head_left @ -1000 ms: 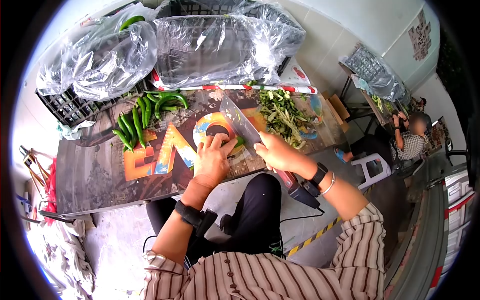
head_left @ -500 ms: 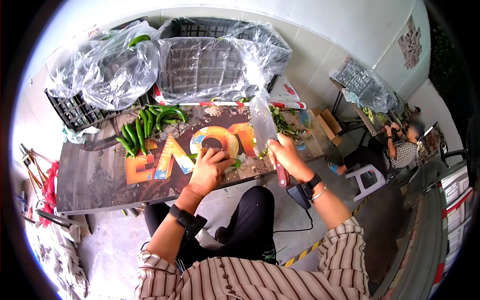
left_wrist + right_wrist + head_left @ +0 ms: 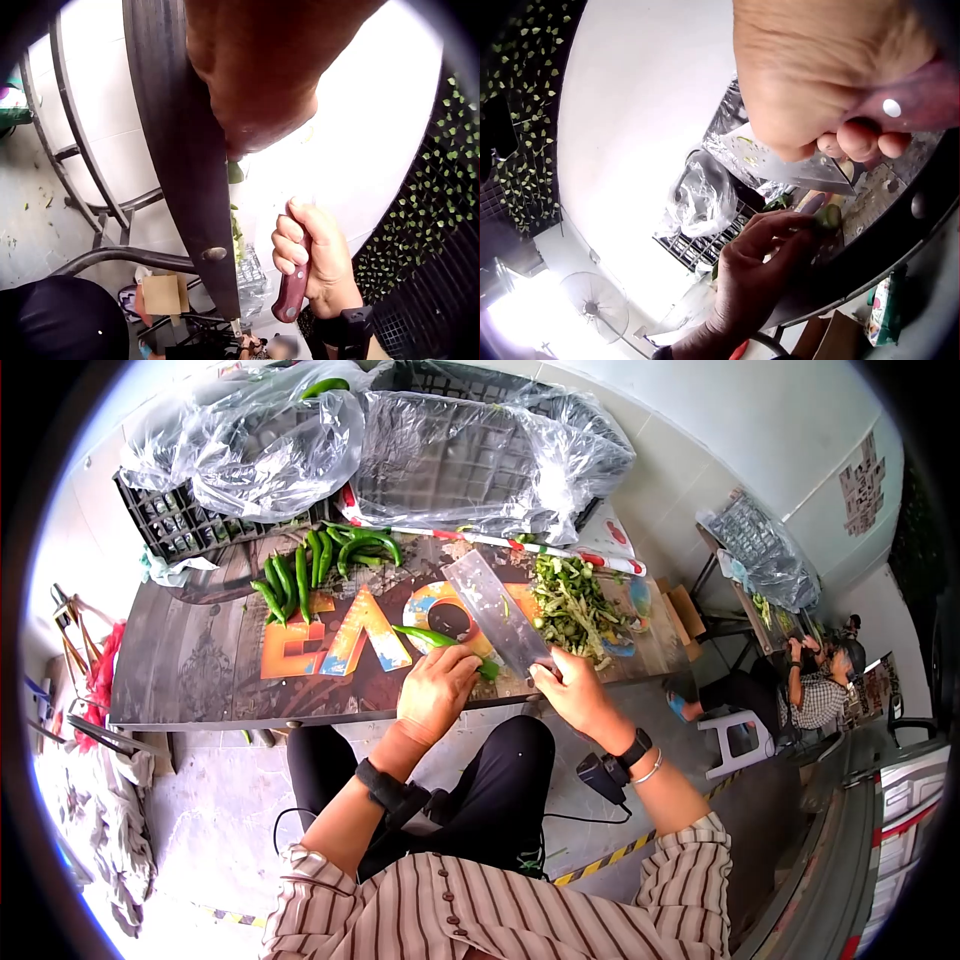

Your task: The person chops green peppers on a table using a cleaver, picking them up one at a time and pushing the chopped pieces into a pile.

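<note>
My left hand [image 3: 437, 695] holds a long green chili pepper [image 3: 422, 634] on the table under its fingertips. One end of the pepper points away to the left; its pale cut end [image 3: 829, 217] shows beyond the fingers in the right wrist view. My right hand [image 3: 582, 695] grips a broad kitchen knife by its red-brown handle [image 3: 293, 291]. The knife's wide blade [image 3: 496, 610] slants up and left, just right of the pepper, with small green bits stuck on it. Right of the blade lies a heap of chopped green chili [image 3: 575, 605].
Several whole chilies [image 3: 305, 570] lie at the back left of the table [image 3: 190, 650]. Behind them stand plastic-lined black crates [image 3: 440, 460]. A cardboard box [image 3: 683, 615] sits past the right edge, and another person [image 3: 815, 695] works at a farther table.
The knife swung right over the chopped heap, then came back left beside the pepper. More of the pepper now shows past my left fingers. The head view has shifted.
</note>
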The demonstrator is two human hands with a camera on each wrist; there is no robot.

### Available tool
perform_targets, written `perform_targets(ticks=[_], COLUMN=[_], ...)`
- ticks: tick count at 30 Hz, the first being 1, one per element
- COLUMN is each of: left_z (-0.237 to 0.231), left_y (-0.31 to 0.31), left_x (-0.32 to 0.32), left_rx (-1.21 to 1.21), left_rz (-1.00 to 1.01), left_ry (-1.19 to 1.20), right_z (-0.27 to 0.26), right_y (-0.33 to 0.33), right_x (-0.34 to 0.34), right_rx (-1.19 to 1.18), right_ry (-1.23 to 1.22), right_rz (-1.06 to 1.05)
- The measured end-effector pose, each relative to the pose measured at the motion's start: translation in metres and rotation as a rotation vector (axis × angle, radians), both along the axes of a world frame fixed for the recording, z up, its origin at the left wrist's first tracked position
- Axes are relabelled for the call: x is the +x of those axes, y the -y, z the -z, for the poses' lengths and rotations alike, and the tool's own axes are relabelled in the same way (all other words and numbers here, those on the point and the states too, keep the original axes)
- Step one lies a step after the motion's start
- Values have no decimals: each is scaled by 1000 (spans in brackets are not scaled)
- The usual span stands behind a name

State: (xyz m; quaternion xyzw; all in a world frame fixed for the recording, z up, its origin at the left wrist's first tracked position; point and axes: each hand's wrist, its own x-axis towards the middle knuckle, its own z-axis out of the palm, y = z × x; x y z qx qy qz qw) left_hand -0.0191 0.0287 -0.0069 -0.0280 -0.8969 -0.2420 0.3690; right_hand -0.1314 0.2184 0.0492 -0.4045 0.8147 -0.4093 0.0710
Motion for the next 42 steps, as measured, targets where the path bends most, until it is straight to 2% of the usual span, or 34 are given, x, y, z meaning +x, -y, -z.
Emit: perform_targets(ticks=[13,24,36,42], left_z=[-1,-3,-4,-3], left_y=[-1,-1,0,0], left_x=[-2,1,0,0], left_rx=[29,81,91,93], left_rz=[-6,-15,-10,-14], left_ry=[-30,9,40,49], right_z=[-22,-19,-23,-17], right_y=[6,7,10,13], right_x=[16,14,11,7], right_rx=[94,134,233,194], right_ry=[-58,-69,-17,-29], right_rz=[-109,-168,-151,-173])
